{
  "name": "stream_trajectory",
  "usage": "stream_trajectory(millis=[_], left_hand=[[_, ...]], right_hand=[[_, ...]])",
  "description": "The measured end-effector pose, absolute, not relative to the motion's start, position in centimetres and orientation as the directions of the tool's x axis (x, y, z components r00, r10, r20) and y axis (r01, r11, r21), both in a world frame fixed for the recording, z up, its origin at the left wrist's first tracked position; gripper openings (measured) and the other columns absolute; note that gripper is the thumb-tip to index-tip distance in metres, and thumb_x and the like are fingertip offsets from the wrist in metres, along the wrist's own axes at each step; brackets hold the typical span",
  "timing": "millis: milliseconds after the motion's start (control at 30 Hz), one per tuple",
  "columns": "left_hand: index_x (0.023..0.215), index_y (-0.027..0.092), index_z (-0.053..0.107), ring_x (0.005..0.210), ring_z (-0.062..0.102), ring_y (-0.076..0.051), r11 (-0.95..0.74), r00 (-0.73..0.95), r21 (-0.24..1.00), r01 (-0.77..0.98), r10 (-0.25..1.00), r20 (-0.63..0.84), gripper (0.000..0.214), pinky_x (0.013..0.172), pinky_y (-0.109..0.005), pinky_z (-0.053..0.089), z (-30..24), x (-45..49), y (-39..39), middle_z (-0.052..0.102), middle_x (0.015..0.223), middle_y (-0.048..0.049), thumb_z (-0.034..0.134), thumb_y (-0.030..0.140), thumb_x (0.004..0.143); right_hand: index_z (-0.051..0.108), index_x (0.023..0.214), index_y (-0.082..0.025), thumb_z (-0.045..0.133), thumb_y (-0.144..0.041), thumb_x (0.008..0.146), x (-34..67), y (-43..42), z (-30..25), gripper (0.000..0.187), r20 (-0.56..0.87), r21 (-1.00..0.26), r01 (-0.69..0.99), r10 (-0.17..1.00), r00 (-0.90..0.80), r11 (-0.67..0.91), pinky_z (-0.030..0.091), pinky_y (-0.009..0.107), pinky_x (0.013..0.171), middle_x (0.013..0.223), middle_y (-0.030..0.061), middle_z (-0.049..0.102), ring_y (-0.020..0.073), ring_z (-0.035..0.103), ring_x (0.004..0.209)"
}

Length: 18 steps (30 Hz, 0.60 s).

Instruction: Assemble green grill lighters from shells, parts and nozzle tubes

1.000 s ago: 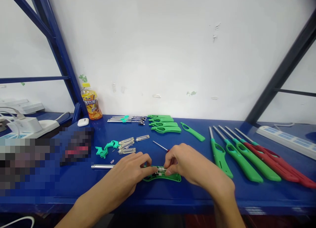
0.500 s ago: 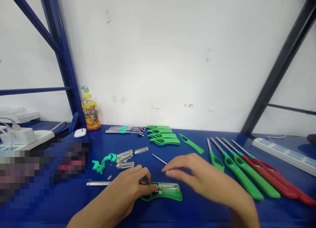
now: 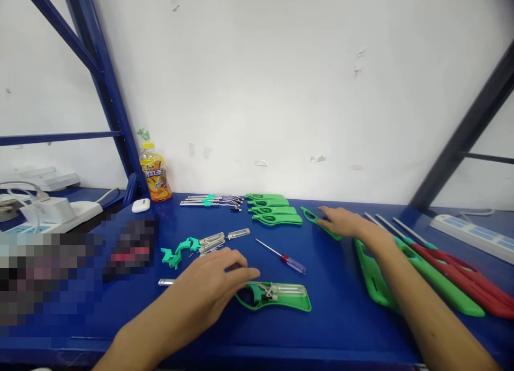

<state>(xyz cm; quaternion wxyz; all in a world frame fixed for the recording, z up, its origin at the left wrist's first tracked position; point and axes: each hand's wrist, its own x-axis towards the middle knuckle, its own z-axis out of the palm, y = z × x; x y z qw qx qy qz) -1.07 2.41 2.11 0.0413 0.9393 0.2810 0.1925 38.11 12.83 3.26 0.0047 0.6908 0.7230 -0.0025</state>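
Open lighter: laid flat on the blue table, its green shell half seen from inside; a clear tank is set lengthwise in the wide end, a teal trigger and wires beside it; the silver tube is partly hidden.
Left hand: held over the tube end, fingers parted, nothing seen grasped; whether the lighter is touched cannot be told.
Right hand: placed over the lone green shell; whether it is gripped cannot be told.

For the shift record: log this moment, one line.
left hand: at open green lighter; right hand: at green handle half; screwdriver: on blue table
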Motion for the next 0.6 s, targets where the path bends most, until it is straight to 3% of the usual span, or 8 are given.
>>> stream_trajectory(millis=[267, 433, 600], left_hand=[[0.126, 0.028, 0.073, 0.108, 0.07, -0.022, -0.722, 0.697, 0.279, 0.633, 0.688, 0.201, 0.028, 0.09, -0.033, 0.05, 2.9, -4.0, 3.2, 0.073, 0.118, -0.0019, 0.054, 0.015, 0.11], [0.117, 0.029, 0.077, 0.102, 0.07, -0.02, -0.698, 0.707, 0.333, 0.633, 0.697, 0.117, 0.024, 0.085, -0.03, 0.048, 3.5, -3.6, 2.9, 0.074, 0.112, -0.0002, 0.056, 0.019, 0.111], [0.104, 0.027, 0.081, 0.095, 0.069, -0.018, -0.705, 0.717, 0.383, 0.597, 0.683, 0.139, 0.023, 0.08, -0.028, 0.045, 3.5, -3.1, 3.1, 0.074, 0.103, 0.0012, 0.063, 0.015, 0.107]], right_hand=[[0.065, 0.138, -0.019, 0.071, -0.038, 0.104, 35.4, 11.5, 2.4, 0.039, 0.024, 0.162, 0.987, 1.0, -0.004, 0.0, 0.062, 0.049, 0.096, 0.138, 0.0113, 0.067, 0.0271, 0.071, 0.115], [0.065, 0.137, -0.019, 0.071, -0.038, 0.104, 34.5, 11.1, 2.3, 0.039, 0.059, 0.143, 0.99, 0.998, 0.005, -0.013, 0.062, 0.049, 0.096, 0.138, 0.0112, 0.067, 0.027, 0.071, 0.115], [0.065, 0.14, -0.019, 0.071, -0.034, 0.103, 36.9, 10.8, 4.8, 0.04, 0.116, 0.062, 0.997, 0.992, 0.045, -0.053, 0.06, 0.052, 0.099, 0.134, 0.011, 0.071, 0.0283, 0.072, 0.116]])
